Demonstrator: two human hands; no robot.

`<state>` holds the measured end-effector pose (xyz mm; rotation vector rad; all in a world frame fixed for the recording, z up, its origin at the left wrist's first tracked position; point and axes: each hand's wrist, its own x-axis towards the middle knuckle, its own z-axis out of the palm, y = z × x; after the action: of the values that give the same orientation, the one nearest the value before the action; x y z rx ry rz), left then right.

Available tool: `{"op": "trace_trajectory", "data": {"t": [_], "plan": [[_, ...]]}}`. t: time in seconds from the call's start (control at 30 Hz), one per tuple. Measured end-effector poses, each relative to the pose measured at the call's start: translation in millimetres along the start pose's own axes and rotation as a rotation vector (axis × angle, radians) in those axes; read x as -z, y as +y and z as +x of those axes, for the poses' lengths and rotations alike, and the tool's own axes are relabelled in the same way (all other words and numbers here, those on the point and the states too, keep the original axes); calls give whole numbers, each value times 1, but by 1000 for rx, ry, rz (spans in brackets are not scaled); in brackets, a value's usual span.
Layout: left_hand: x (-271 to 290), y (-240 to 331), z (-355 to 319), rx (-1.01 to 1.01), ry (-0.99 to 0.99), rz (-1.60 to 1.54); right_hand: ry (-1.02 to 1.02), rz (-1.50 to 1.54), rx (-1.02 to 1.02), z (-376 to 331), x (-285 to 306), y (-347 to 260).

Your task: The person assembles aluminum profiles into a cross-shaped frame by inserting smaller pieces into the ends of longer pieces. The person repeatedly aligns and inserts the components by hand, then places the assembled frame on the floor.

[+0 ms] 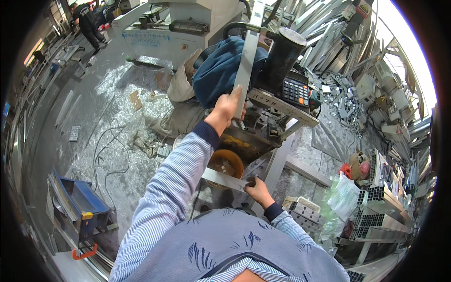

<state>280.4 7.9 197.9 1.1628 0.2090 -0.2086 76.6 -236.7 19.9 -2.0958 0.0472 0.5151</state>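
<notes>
My left hand [226,111] reaches forward with its fingers wrapped round a long silver metal bar [247,63]. That bar stands slanted in front of a dark blue cloth bag or garment [217,73]. Lower and closer to my body, my right hand [259,191] pinches the end of a second pale metal bar [222,178]. This one crosses in front of an orange bucket [239,162] with bits of scrap inside. Beyond my left hand, a black cylinder [278,63] and a calculator [295,91] rest on a small worn stand [277,106].
A pale machine [155,42] stands at the back. Scrap metal pieces [340,101] and long profiles [319,33] pile up at the right. Left of me are a blue metal machine [87,199] and a loose cable [112,145]. Another person [87,23] stands far left.
</notes>
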Motion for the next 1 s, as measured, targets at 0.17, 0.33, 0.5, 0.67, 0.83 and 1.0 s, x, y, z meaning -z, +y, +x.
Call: {"op": "trace_trajectory", "data": {"t": [0.17, 0.33, 0.5, 0.67, 0.83, 1.0], "plan": [[-16, 5, 1, -3, 38, -24, 3, 21, -90, -11, 5, 16], [36, -68, -90, 4, -2, 54, 161, -114, 137, -2, 10, -22], [106, -139, -226, 139, -19, 133, 509, -231, 715, 21, 16, -116], [165, -164, -332, 281, 123, 175, 319, -716, 1073, 15, 6, -208], [216, -169, -421, 383, 160, 226, 65, -1075, 1389, 15, -61, -237], [280, -80, -527, 395, 359, 343, -84, -825, 1266, -25, -147, -208]]}}
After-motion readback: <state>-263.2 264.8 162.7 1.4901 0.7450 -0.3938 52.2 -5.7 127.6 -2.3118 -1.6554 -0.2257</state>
